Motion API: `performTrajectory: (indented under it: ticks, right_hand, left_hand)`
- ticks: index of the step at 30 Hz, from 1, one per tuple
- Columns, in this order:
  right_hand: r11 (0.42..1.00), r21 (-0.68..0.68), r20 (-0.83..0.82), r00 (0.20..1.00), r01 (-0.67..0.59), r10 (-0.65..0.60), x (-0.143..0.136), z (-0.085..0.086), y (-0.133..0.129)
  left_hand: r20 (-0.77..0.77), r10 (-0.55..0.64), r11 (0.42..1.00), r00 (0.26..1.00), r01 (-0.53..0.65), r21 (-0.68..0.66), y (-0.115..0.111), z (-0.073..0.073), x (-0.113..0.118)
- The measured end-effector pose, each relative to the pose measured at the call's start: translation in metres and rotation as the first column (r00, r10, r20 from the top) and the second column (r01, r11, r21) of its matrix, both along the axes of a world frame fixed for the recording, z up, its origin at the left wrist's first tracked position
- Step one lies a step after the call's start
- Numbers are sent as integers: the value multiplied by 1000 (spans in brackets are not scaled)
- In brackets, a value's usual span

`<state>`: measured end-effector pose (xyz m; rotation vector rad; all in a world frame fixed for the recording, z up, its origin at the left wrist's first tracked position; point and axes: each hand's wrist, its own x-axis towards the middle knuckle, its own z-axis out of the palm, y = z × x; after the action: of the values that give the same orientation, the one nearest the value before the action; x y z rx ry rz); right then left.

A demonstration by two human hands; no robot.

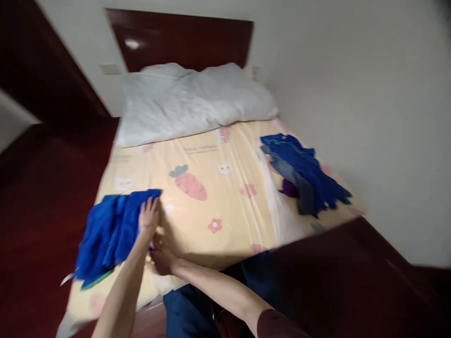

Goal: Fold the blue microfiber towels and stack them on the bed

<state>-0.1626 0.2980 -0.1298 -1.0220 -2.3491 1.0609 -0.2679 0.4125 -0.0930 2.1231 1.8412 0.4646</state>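
A bright blue cloth with a green edge lies on the left front part of the bed, partly folded. My left hand rests on its right side, fingers spread flat over the fabric near the upper right corner. Close below it, my right hand is at the cloth's lower right edge. Its fingers are bent and partly hidden, so what they hold is unclear. At the right side of the bed is a loose heap of clothes in blue, grey and purple, touched by neither hand.
The bed has a pale yellow sheet with carrot and flower prints. White bedding lies across its far end, before a dark wooden headboard. A wall stands at the right; dark red floor shows at the left.
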Motion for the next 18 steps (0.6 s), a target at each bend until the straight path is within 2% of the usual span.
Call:
performTrajectory:
  ticks: [3, 5, 7, 9, 10, 11, 13, 15, 16, 17, 18]
  right_hand:
    - [994, -97, -102, 994, -59, 49, 38, -7, -4]
    - [976, -192, -233, 971, -107, 60, 76, -10, -20]
    - [962, -248, -359, 933, -111, 15, 125, -11, -45]
    - [956, -290, -412, 896, 44, -167, 182, -13, -71]
    - [927, -332, -398, 866, 173, -304, 214, -15, -82]
    - [864, -384, -356, 811, 325, -464, 247, -16, -91]
    - [680, -411, -263, 635, 608, -727, 319, -19, -104]
    - [491, -368, -239, 431, 789, -870, 396, -20, -111]
    - [381, -333, -235, 315, 863, -919, 434, -20, -113]
    - [286, -294, -234, 222, 912, -947, 472, -19, -114]
    - [208, -251, -236, 148, 946, -960, 510, -17, -114]
  left_hand:
    - [-370, 46, 999, 928, -41, 22, 18, -15, -20]
    - [-479, 94, 995, 873, -78, 54, 27, -22, -23]
    - [-481, 112, 993, 869, -76, 94, 24, -23, -12]
    - [-397, 84, 989, 914, -28, 147, 4, -23, 12]
    - [-333, 55, 984, 941, 5, 177, -14, -23, 28]
    - [-259, 26, 977, 966, 31, 212, -37, -25, 47]
    - [-111, -52, 969, 992, 77, 236, -96, -29, 86]
    - [18, -195, 963, 981, 188, 193, -162, -31, 120]
    - [70, -299, 949, 952, 289, 127, -193, -30, 132]
    - [104, -429, 903, 897, 429, 18, -220, -26, 142]
    - [118, -496, 865, 860, 502, -18, -243, -21, 149]
